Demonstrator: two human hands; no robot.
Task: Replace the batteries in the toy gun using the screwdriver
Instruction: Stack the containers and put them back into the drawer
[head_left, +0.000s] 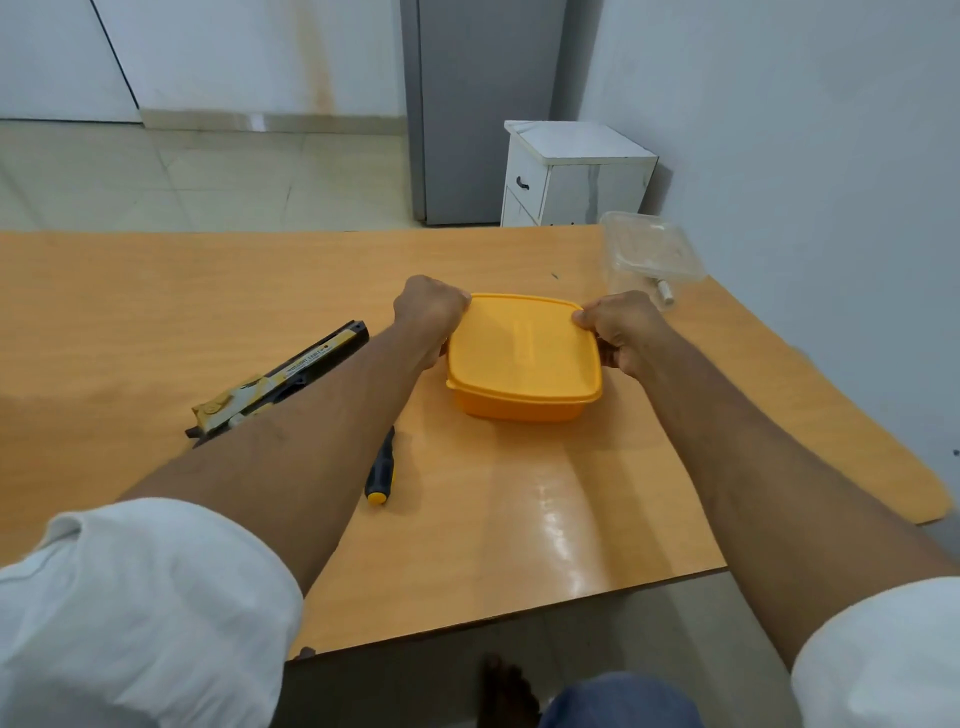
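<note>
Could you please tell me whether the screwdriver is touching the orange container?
Apart. The head view shows bare table between the screwdriver and the orange container.

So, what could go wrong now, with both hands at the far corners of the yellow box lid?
If the lid pops off suddenly, the yellow box may jerk and spill whatever is inside. The left forearm crosses above the toy gun and near the screwdriver, so pulling back could knock either along the table.

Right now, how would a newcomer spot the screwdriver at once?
Start at the orange lidded box mid-table. Look nearer the person, just left of it, beside the left forearm. The screwdriver lies alone there: short, black handle with a yellow end, unlike the longer toy gun farther left.
</note>
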